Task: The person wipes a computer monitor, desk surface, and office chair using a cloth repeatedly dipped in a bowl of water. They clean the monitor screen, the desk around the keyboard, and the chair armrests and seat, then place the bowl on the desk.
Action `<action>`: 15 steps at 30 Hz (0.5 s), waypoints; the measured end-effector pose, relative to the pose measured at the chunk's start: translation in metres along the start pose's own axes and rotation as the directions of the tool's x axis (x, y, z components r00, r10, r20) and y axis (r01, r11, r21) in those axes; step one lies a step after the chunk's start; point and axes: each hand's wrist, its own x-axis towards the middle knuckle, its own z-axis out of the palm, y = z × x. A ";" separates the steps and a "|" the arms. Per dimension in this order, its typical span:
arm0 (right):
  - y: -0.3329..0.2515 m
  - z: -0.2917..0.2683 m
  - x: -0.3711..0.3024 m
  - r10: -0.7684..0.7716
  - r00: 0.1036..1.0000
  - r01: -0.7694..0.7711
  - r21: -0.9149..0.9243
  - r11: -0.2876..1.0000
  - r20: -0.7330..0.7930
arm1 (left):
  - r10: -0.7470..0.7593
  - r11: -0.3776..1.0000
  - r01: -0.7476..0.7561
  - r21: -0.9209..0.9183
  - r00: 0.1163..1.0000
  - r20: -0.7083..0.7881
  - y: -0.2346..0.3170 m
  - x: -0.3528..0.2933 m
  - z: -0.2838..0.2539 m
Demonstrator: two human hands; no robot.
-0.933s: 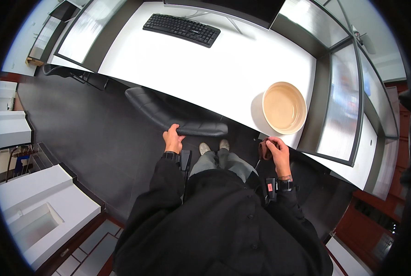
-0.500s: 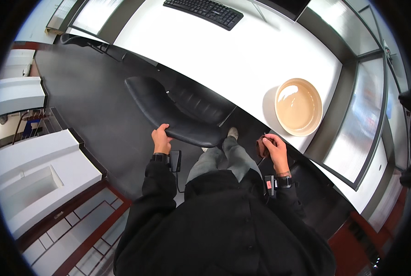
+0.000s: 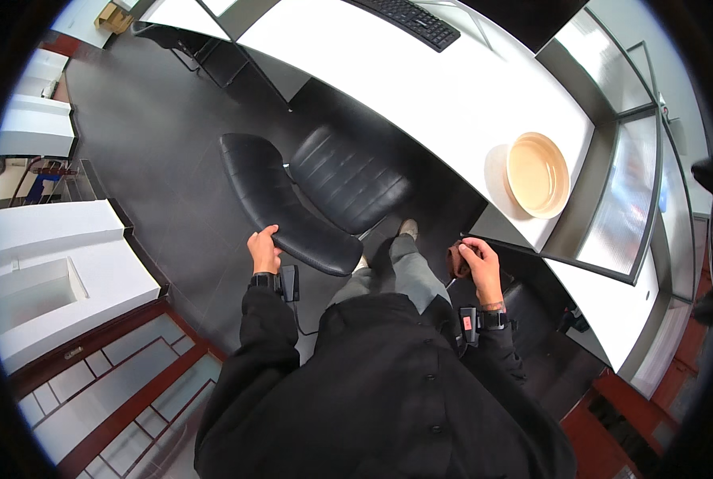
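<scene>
My left hand [image 3: 265,251] is closed on the top edge of a black padded office chair [image 3: 280,209], at the near end of its curved backrest. The chair's ribbed seat [image 3: 347,180] shows beyond the backrest, beside the white desk. In my right hand [image 3: 482,267], a bunched dark brown piece of what looks like cloth [image 3: 456,262] is pinched between thumb and fingers. Farther right, a round beige basin [image 3: 537,176] stands on the desk; whether it holds liquid I cannot tell.
The white desk [image 3: 444,104] runs diagonally across the top, carrying a black keyboard [image 3: 412,22]. Ribbed translucent partitions [image 3: 621,184] border its right end. Another black chair [image 3: 160,36] stands at far left. White cabinets [image 3: 53,239] and a red-framed glass door [image 3: 117,383] lie left.
The chair has come away from the desk, so more of its seat shows. My left hand has moved slightly left with the backrest. My right hand still holds the brown piece.
</scene>
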 end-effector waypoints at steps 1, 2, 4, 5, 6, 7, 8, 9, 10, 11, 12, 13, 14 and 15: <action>0.002 0.003 -0.005 0.007 1.000 -0.007 0.012 1.000 0.005 | 0.000 0.999 0.001 0.040 1.000 -0.019 0.000 0.000 -0.009; 0.004 0.009 -0.011 0.010 1.000 -0.010 0.024 1.000 0.007 | 0.002 0.999 -0.001 0.051 1.000 -0.031 0.002 0.001 -0.020; 0.008 0.017 -0.020 0.027 1.000 -0.027 0.029 0.999 0.007 | 0.001 0.999 -0.002 -0.035 0.999 -0.040 0.001 0.001 -0.035; 0.010 0.021 -0.025 0.037 0.999 -0.037 0.020 0.999 0.010 | 0.010 1.000 -0.010 -0.018 0.999 -0.031 0.001 0.000 -0.047; 0.012 0.026 -0.029 0.047 0.999 -0.047 0.012 0.999 0.015 | 0.006 1.000 -0.006 0.005 0.999 -0.035 0.002 0.000 -0.057; 0.013 0.030 -0.033 0.037 0.999 -0.037 0.015 0.999 0.025 | -0.002 1.000 0.002 0.007 0.999 -0.039 0.002 0.000 -0.066; 0.014 0.034 -0.036 0.026 0.999 -0.027 0.019 0.999 0.038 | -0.019 0.996 0.025 0.089 0.998 -0.066 0.002 -0.002 -0.075; 0.015 0.040 -0.037 0.015 0.999 -0.015 0.002 1.000 0.042 | -0.040 0.987 0.053 0.149 0.995 -0.088 0.003 -0.002 -0.084; 0.015 0.044 -0.038 0.028 0.998 -0.030 0.027 0.999 0.059 | -0.056 0.982 0.075 0.175 0.992 -0.111 0.001 -0.004 -0.091; 0.015 0.047 -0.039 0.011 0.997 -0.013 0.032 0.999 0.072 | -0.053 0.990 0.066 0.127 0.993 -0.102 -0.002 -0.006 -0.096; 0.014 0.050 -0.038 0.011 0.997 -0.012 0.011 1.000 0.074 | -0.043 0.998 0.047 0.043 0.995 -0.094 -0.006 -0.009 -0.100; 0.012 0.052 -0.038 0.019 0.997 -0.017 -0.031 0.999 0.069 | -0.039 0.997 0.035 -0.075 0.997 -0.064 -0.010 -0.012 -0.105; 0.010 0.055 -0.037 0.008 0.996 -0.007 -0.017 1.000 0.088 | -0.041 0.992 0.034 -0.124 0.998 -0.056 -0.011 -0.014 -0.109; 0.007 0.055 -0.034 0.005 0.995 -0.003 -0.024 1.000 0.096 | -0.044 0.999 0.043 -0.014 0.994 -0.100 -0.010 -0.016 -0.112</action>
